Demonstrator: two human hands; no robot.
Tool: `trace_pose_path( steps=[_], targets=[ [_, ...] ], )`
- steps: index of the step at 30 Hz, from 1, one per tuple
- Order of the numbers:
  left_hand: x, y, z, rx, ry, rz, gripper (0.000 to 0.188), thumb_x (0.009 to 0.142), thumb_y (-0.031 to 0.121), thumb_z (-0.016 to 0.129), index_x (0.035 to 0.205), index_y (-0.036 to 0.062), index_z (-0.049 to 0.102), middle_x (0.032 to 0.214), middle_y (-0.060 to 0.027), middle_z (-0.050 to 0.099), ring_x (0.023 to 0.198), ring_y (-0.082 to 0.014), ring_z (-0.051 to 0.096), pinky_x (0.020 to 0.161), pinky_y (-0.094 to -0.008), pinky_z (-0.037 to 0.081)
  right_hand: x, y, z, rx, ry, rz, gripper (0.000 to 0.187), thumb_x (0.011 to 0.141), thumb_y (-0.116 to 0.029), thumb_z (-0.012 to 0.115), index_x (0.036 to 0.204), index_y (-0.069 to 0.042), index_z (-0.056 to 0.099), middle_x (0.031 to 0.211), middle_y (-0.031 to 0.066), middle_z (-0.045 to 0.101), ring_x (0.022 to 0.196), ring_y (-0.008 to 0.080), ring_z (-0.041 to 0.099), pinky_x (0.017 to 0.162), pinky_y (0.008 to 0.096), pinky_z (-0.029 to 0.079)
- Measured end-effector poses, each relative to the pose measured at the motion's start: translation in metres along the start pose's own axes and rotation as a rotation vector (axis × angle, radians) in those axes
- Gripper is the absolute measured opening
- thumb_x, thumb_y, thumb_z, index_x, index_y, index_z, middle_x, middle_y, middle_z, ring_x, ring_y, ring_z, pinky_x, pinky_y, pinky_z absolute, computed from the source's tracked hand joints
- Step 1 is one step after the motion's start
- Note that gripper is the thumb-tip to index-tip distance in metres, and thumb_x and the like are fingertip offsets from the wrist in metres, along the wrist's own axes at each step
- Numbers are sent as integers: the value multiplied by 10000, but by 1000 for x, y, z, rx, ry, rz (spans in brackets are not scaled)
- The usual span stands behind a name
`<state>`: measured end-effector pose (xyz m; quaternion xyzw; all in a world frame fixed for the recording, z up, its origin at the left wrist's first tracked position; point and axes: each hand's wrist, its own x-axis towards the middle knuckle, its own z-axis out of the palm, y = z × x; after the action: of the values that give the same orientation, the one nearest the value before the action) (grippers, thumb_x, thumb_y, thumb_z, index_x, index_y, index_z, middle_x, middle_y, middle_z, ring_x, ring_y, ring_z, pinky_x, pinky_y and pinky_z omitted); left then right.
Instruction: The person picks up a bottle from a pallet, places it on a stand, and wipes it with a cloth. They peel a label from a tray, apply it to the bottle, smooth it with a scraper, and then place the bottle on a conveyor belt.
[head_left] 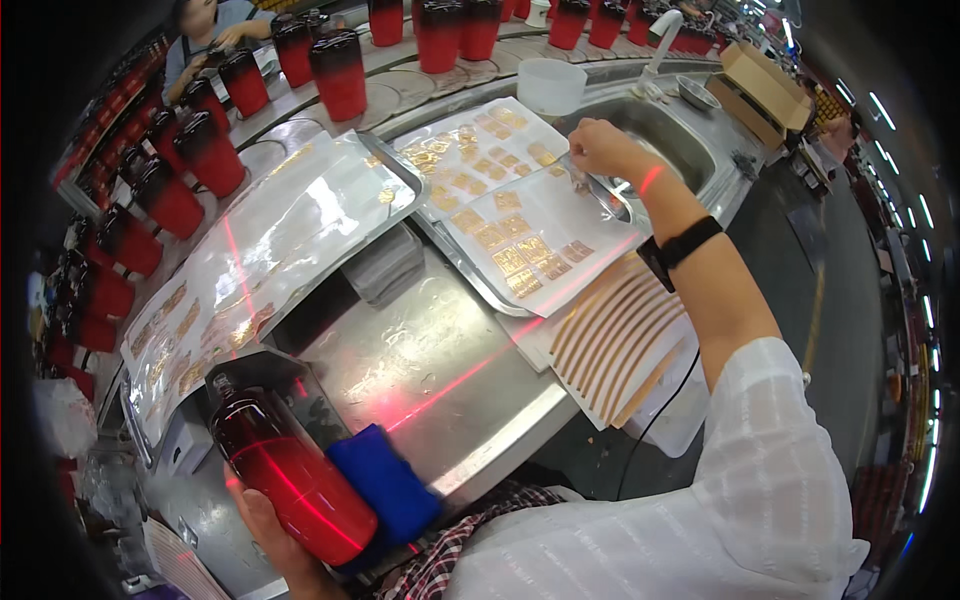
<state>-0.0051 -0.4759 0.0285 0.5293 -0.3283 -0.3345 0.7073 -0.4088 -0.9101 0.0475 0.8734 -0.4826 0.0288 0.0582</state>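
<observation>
My left hand [262, 520] grips a glossy red bottle [290, 470] that fades to black at its neck; it lies tilted against a metal holder [265, 372], with a blue cloth [385, 485] beside it. My right hand [600, 150] reaches out over a white sheet of gold decals [520, 215] on a metal tray [470, 275], its fingers pinched on a small gold decal at the sheet's right edge. A black band [680, 247] wraps that wrist. A red laser line [460, 380] crosses the steel bench and the bottle.
A second decal sheet under clear film [270, 240] lies at the left. A sheet of long gold strips [620, 345] hangs off the bench edge. Several red-black bottles [340, 70] line a curved conveyor, with a steel sink [665, 135], a white bowl [550, 85], and another person [205, 30] at the back.
</observation>
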Motion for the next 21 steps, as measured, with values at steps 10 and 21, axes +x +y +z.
trace_pose_path(
  steps=[10,21],
  targets=[
    [-2,-7,-10,-30,4,-42,643,983,511,477,1399,32,368,1188,-193,586,948,-276,648,802,-382,565,126,-63,16,-10,-127,-74,291,799,-298,651,936,-48,709,937,172,692,828,343,654,751,431,508],
    [3,-3,-9,42,-44,-13,784,935,565,527,1441,13,294,1279,-190,525,1034,-291,631,857,-403,552,130,-142,-53,239,-156,-144,202,808,-252,666,941,-104,702,818,80,688,786,257,673,670,420,530]
  ],
)
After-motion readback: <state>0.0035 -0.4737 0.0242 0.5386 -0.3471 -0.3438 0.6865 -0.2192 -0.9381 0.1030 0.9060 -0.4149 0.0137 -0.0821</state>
